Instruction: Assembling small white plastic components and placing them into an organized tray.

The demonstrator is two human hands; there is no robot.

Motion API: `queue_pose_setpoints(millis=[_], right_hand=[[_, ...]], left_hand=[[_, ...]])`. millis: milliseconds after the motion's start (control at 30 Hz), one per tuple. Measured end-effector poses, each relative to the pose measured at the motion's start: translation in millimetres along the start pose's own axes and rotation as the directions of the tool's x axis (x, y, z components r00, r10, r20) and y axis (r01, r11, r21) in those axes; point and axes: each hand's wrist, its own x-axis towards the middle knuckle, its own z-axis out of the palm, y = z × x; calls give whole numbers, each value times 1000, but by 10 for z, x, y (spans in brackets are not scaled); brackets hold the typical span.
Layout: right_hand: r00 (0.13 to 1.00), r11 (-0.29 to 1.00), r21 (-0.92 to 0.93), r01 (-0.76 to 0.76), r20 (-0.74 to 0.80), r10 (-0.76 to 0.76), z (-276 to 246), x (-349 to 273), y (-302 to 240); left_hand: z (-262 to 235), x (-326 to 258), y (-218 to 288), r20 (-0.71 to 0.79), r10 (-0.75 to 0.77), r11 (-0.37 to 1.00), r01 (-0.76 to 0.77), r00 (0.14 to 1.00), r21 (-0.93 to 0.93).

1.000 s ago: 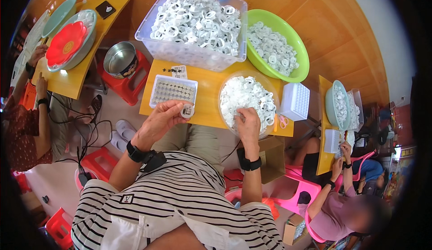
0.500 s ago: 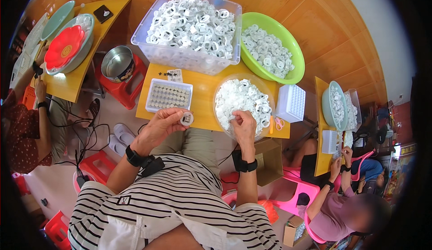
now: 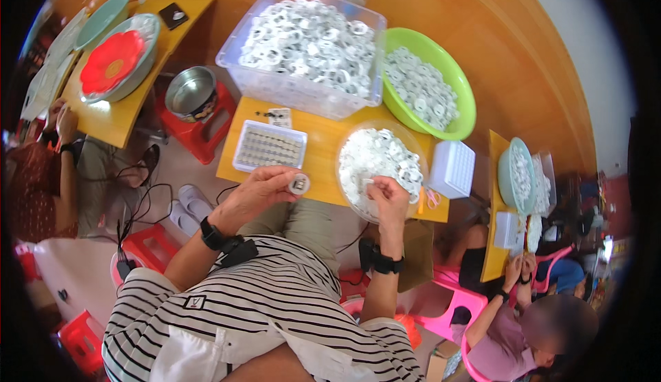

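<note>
My left hand point(image 3: 258, 189) pinches a small white ring part point(image 3: 299, 184) just off the near edge of the yellow table point(image 3: 320, 144). Behind it lies a white compartment tray point(image 3: 269, 146) filled with small pieces. My right hand point(image 3: 387, 195) rests on the near rim of a round clear bowl point(image 3: 352, 196) heaped with white rings, its fingers closed on one of them. Both wrists wear black bands.
A large clear tub point(image 3: 303, 93) of white rings and a green bowl point(image 3: 460, 86) of rings stand at the back. A white box point(image 3: 451, 168) sits right of the clear bowl. A metal pot point(image 3: 191, 91) rests on a red stool. Other people work at both sides.
My left hand has drawn back from the compartment tray to the table's near edge, holding a ring. My right hand stays at the clear bowl.
</note>
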Motion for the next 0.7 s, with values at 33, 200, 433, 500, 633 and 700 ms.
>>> queue_pose_setpoints(millis=[33,200,433,500,633,700], right_hand=[[1000,998,59,8,14,-9,59,-49,-85],[992,990,134,47,106,-61,485,-346,-622],[894,928,-100,358,323,-310,908,-396,-746],[893,923,-108,369,315,-321,936,-410,-761],[895,916,-120,383,295,-335,959,-415,-738],[897,915,-131,382,292,-333,972,-419,-714]], left_hand=[[20,9,-2,16,-17,1000,17,1000,0],[43,52,-1,110,-22,996,30,994,-79],[-12,-17,20,105,26,994,-15,994,-105],[-10,-24,22,103,35,994,-23,994,-110],[-28,-19,7,118,40,992,-25,992,-124],[-31,-3,-10,127,41,992,-25,991,-125]])
